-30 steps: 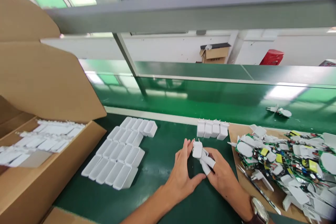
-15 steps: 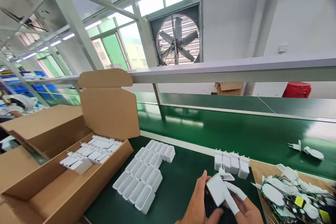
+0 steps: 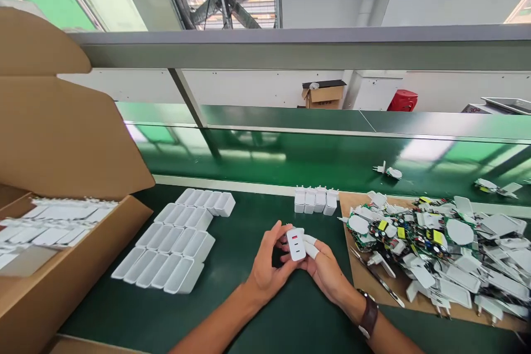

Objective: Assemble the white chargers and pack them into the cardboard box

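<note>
White charger-like block [image 3: 296, 244] is mid-scene, nr side, up off the dk green bench [image 3: 232, 310], held b/w both hands w/ its port end (1 red slot, 2 dk ones) turned to the wearer, prob. so that end can be seen & worked on. White shells [image 3: 182, 240] stand in tight rows to the left, open ends up, prob. to keep them sorted & easy to grab. Far side, 4 white units [image 3: 310, 202] sit side by side, pins up, apart from the rest. Right: heap of boards & white parts [image 3: 435, 238] on a cardboard sheet [image 3: 359, 293], prob. to keep it together; metal tool [image 3: 379, 281] lies along its left side, w/in reach. Left hand [image 3: 263, 274] is half curled, roomy gap b/w thumb & fingers, tips lightly gripping the block's left & nr edges. Right hand [image 3: 327, 272] is more closed, pinching the right side; white finger covers [image 3: 312, 244] on it, prob. for grip or cleanliness.
</note>
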`<act>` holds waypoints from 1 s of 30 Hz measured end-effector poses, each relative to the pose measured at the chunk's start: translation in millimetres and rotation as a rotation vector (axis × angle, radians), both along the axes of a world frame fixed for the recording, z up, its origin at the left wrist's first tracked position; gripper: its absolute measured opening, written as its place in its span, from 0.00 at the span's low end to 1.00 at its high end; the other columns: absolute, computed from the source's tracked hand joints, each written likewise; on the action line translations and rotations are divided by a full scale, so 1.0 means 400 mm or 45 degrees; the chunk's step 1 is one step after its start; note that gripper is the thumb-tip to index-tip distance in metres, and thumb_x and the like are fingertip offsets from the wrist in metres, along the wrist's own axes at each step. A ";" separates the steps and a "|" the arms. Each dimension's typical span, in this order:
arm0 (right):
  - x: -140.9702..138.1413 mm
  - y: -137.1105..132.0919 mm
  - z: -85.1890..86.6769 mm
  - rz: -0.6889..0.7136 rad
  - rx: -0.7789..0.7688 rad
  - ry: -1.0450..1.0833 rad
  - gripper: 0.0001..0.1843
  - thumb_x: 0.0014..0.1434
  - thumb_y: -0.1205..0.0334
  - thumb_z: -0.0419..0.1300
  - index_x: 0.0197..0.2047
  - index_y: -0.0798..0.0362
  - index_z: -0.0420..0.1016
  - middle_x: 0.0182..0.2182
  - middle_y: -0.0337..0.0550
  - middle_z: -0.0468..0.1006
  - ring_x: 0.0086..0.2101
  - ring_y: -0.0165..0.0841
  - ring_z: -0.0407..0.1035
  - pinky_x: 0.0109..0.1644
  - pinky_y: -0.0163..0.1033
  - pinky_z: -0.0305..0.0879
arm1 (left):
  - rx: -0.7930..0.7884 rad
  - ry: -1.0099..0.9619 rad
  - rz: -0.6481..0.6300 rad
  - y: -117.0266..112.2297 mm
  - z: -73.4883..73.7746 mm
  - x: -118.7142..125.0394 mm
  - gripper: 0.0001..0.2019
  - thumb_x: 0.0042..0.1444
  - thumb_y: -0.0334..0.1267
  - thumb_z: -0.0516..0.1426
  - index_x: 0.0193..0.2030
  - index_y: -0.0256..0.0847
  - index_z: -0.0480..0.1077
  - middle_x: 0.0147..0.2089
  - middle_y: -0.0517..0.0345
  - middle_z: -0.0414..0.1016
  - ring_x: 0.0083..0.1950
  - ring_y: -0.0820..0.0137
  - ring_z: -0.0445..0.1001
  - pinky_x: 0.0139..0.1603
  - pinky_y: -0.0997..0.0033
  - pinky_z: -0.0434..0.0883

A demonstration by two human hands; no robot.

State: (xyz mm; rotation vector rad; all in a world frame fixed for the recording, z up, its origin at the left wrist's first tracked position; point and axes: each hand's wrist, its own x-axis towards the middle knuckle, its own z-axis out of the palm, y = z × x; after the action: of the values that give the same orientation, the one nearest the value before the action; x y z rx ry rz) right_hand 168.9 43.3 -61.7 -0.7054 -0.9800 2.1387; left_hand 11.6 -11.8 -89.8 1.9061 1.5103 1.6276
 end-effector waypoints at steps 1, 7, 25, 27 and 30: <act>0.000 0.000 0.004 0.009 0.004 -0.005 0.24 0.56 0.45 0.71 0.49 0.53 0.83 0.44 0.51 0.84 0.40 0.45 0.80 0.54 0.57 0.72 | 0.003 0.017 0.003 0.000 0.002 0.000 0.39 0.64 0.38 0.63 0.76 0.49 0.48 0.61 0.44 0.76 0.54 0.60 0.79 0.49 0.58 0.80; -0.002 0.000 0.022 0.028 -0.004 -0.009 0.21 0.57 0.47 0.70 0.48 0.53 0.83 0.45 0.51 0.84 0.40 0.44 0.80 0.55 0.56 0.72 | 0.030 0.064 0.007 0.000 0.007 -0.003 0.41 0.63 0.36 0.64 0.77 0.47 0.48 0.61 0.43 0.76 0.57 0.59 0.78 0.51 0.58 0.79; 0.018 -0.006 -0.033 -0.370 0.978 -0.779 0.22 0.53 0.64 0.68 0.52 0.47 0.72 0.43 0.43 0.73 0.39 0.38 0.70 0.48 0.47 0.72 | -0.377 0.136 -0.092 -0.003 0.029 -0.027 0.42 0.60 0.33 0.62 0.77 0.49 0.47 0.63 0.41 0.74 0.59 0.50 0.76 0.55 0.45 0.77; 0.022 -0.001 -0.043 -0.363 0.994 -0.768 0.35 0.51 0.64 0.69 0.61 0.48 0.66 0.44 0.44 0.73 0.38 0.37 0.69 0.49 0.49 0.71 | -0.409 0.035 -0.188 -0.002 0.041 -0.032 0.38 0.62 0.33 0.60 0.76 0.49 0.51 0.68 0.41 0.70 0.63 0.52 0.75 0.59 0.44 0.76; 0.027 0.012 -0.048 -0.185 0.972 -0.764 0.46 0.53 0.61 0.69 0.72 0.49 0.55 0.39 0.40 0.74 0.35 0.36 0.68 0.48 0.49 0.70 | -0.404 -0.102 -0.321 -0.001 0.059 -0.044 0.30 0.67 0.36 0.56 0.74 0.48 0.57 0.73 0.42 0.65 0.68 0.53 0.71 0.67 0.44 0.72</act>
State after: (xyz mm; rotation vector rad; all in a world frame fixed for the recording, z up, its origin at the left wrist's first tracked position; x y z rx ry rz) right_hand 179.5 48.1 -80.8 -0.9812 -1.8443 1.2571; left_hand -6.2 -12.1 -66.4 1.7524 1.3401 1.2571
